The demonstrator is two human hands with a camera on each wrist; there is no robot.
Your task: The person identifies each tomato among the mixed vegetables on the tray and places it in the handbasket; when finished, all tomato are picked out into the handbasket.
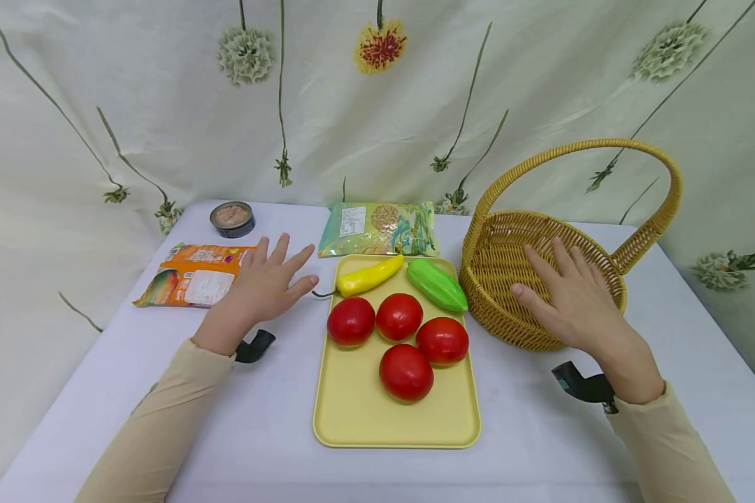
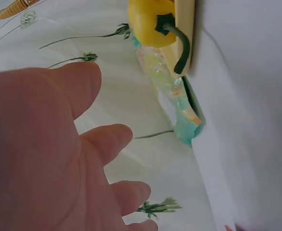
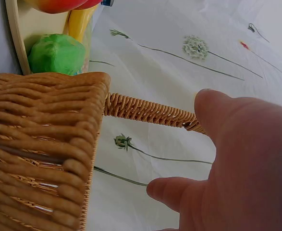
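Nothing's gripped, left hand (image 1: pixel 258 286) held splayed near the orange packet (image 1: pixel 185 269) on the worktop (image 1: pixel 522 433), right hand (image 1: pixel 575 307) likewise over the wicker basket (image 1: pixel 493 318), packet's white label (image 1: pixel 209 288) way too tiny to be read.

The woven basket (image 1: pixel 500 318) stands upright on the worktop (image 1: pixel 522 426), golden brown, its handle arched high, just beside the tray's far right corner. The right hand (image 1: pixel 572 304) is over its bowl, fingers spread. The orange packet (image 1: pixel 189 276) lies flat, a white label showing, its right end hidden by the left hand (image 1: pixel 258 293), fingers also spread. Between them, the yellow tray (image 1: pixel 396 426) carries four red tomatoes (image 1: pixel 405 372), a green pepper (image 1: pixel 437 284) and a yellow pepper (image 1: pixel 370 276), its dark stem poking past the left edge.
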